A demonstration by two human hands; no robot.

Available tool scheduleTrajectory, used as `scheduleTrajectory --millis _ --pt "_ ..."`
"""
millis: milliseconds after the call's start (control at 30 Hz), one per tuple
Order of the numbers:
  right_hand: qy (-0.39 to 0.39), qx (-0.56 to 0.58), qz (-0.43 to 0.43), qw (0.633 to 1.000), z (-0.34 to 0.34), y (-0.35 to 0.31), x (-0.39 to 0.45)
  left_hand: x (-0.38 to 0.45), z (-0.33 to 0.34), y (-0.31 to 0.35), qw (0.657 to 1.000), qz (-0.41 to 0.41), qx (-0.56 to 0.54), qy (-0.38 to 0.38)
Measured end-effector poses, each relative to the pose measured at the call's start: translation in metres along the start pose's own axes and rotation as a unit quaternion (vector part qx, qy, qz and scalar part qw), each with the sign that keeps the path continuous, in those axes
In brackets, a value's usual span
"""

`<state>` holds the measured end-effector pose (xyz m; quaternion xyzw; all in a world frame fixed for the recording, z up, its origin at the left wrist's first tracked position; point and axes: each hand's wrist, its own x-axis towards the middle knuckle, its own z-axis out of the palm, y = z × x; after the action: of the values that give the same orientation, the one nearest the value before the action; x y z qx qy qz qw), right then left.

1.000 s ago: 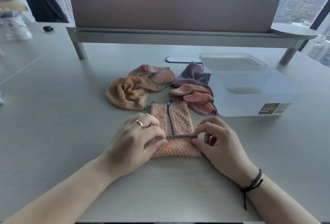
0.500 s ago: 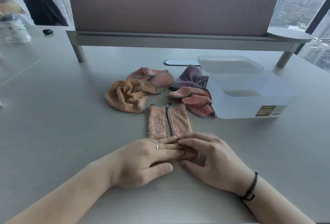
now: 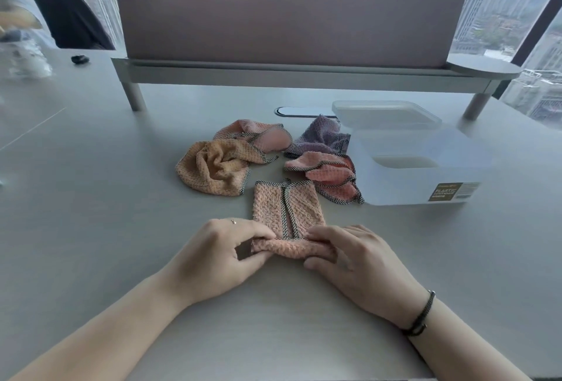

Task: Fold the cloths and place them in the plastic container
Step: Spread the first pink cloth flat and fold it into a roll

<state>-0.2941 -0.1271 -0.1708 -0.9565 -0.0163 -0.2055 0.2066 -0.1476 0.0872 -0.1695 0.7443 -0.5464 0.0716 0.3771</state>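
Cloth under work: a pink waffle-weave cloth [image 3: 287, 210] with checked edging, lying on the grey table [image 3: 91, 198]. Its near end is rolled up off the surface and pinched at both ends. Left hand [image 3: 213, 259] clamps the left end of the roll between thumb and fingers; a ring shows on one finger. Right hand [image 3: 352, 262] clamps the right end likewise, fingers curled over the top; a dark braided wristband [image 3: 421, 315] sits on that wrist. Both grips are narrow and closed on fabric.

Beyond the grip the rest of the cloth lies flat, its two side flaps folded inward so the checked edges meet along the centre line.

Further beyond, four unfolded cloths lie crumpled: an orange cloth [image 3: 216, 171] beyond and left; a salmon cloth [image 3: 328, 180] beyond and right, its corner just beside the flat end of the held cloth; a pale pink cloth [image 3: 258, 134] and a purple cloth [image 3: 322, 137] behind those.

Right of the salmon cloth and touching it stands the translucent plastic container [image 3: 419, 174], open, label facing the viewer. Its lid [image 3: 386, 114] lies behind it.

Farthest out, a desk partition [image 3: 289, 15] on a raised shelf spans the table
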Motion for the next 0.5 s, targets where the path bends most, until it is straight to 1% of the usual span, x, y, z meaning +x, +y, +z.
scheduleTrajectory --millis 67,167,300,433,500 --pt "-0.015 -0.010 0.007 1.000 0.001 0.001 -0.001 0.001 0.000 0.002 1.000 -0.005 0.004 -0.003" --pt "0.028 -0.015 0.014 0.999 0.002 0.002 -0.001 0.001 0.001 -0.001 0.999 -0.039 -0.011 0.013" --pt "0.070 0.062 0.095 0.991 0.000 0.005 0.003 0.001 0.004 -0.005 0.995 -0.091 -0.022 0.044" --pt "0.075 0.122 0.185 0.972 0.001 0.004 0.013 0.009 0.010 -0.007 0.991 -0.124 -0.025 0.049" --pt "0.072 0.128 0.201 0.968 0.003 0.007 0.019 0.015 0.014 -0.010 0.989 -0.137 -0.028 0.044"
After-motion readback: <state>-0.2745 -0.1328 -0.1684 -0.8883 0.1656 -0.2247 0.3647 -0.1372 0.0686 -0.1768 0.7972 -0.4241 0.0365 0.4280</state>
